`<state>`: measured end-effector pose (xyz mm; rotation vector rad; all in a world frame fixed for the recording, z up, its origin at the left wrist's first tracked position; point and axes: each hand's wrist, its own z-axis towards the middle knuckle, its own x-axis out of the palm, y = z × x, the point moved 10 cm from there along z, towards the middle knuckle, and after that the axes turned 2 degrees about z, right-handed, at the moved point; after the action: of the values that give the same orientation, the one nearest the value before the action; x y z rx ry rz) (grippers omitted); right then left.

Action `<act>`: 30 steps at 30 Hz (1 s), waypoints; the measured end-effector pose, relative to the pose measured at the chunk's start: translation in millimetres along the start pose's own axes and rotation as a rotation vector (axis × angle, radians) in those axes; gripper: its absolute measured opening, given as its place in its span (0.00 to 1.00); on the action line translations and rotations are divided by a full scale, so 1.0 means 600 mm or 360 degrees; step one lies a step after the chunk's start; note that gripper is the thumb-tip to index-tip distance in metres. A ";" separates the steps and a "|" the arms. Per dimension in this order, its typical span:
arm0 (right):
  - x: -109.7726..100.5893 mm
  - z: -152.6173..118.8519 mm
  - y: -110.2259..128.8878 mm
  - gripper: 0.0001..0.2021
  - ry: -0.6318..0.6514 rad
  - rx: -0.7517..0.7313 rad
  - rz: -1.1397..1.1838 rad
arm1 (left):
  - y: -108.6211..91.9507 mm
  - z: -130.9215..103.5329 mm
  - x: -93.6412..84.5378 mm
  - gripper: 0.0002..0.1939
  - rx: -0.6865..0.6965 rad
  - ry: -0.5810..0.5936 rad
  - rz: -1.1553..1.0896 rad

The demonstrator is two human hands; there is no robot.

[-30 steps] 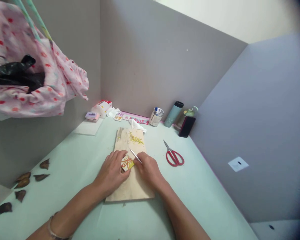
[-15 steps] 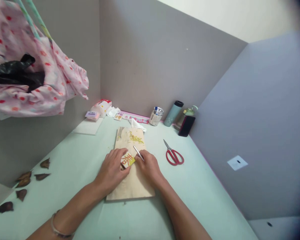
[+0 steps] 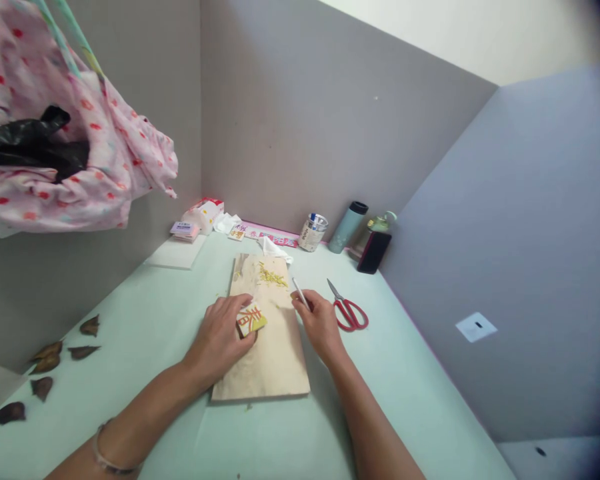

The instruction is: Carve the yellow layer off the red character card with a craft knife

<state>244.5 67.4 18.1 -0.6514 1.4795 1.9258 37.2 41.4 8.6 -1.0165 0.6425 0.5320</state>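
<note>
My left hand point(image 3: 223, 335) grips a small square block point(image 3: 251, 319) with a red character and a yellow-green corner, over the left side of a wooden board point(image 3: 275, 367). At the board's right edge, my right hand point(image 3: 320, 323) is closed round a thin silvery pen-like tool point(image 3: 301, 293), its upper end pointing up and left. Yellow-green shavings point(image 3: 273, 276) lie scattered on the far part of the board. Between the two hands there is a gap, with bare wood showing.
Red-handled scissors point(image 3: 350, 313) lie right of my right hand. Along the back stand a can point(image 3: 313, 232), a blue-grey bottle point(image 3: 349, 228) and a dark phone point(image 3: 374, 252). Several dried brown pods point(image 3: 45, 360) lie at left. A pink patterned bag point(image 3: 105, 160) hangs upper left.
My right hand has moved right with the tool, away from the block. My left hand and the block have shifted slightly left.
</note>
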 end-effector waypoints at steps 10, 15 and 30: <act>-0.001 -0.045 0.053 0.22 0.0217 -0.0109 0.0141 | 0.001 -0.004 0.012 0.22 0.0042 0.0070 -0.0020; -0.004 -0.079 0.047 0.18 0.0158 -0.0149 0.0117 | 0.005 -0.003 0.013 0.21 0.0033 0.0074 -0.0005; 0.005 -0.158 0.087 0.15 -0.0037 -0.0445 -0.0258 | 0.002 -0.001 0.011 0.21 0.0033 0.0041 0.0043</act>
<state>205.8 -33.6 26.4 -0.8423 1.1155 2.0212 40.7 42.1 2.8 -0.9978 0.6843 0.5357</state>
